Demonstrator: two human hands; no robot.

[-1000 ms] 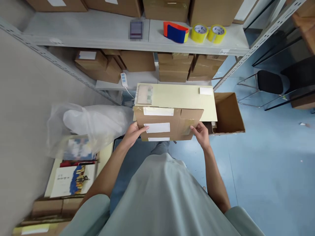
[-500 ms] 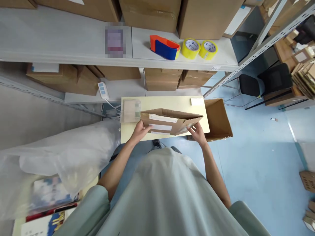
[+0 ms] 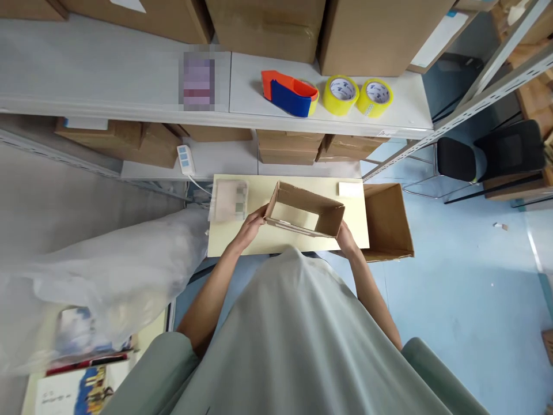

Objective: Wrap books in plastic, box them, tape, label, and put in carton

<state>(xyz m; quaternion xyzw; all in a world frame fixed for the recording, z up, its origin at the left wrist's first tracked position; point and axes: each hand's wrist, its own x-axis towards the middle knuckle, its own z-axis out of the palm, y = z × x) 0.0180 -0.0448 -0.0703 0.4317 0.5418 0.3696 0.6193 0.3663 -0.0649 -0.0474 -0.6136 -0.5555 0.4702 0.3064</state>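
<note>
A small cardboard box (image 3: 309,200) is held up over a pale yellow table (image 3: 259,182). It is squared out, and the tabletop shows through it, so top and bottom are both open. Gripping its left end is my left hand (image 3: 254,223), thumb towards me. My right hand (image 3: 345,237) is closed on the right end, its fingers partly hidden behind the cardboard. On the table left of the box lies a flat package in clear wrap (image 3: 227,200). A small white block or pad (image 3: 351,189) lies at the back right.
On the shelf above are a red-and-blue tape dispenser (image 3: 288,97) and two yellow tape rolls (image 3: 341,95). A large open carton (image 3: 391,222) stands right of the table. Clear plastic sheeting (image 3: 142,265) bulges on the left. A power strip (image 3: 185,160) lies on the lower shelf.
The box was partly flattened with its labelled side towards me; now it is opened into a rectangular frame and tilted so I look through it. Both hands keep hold of its ends.
</note>
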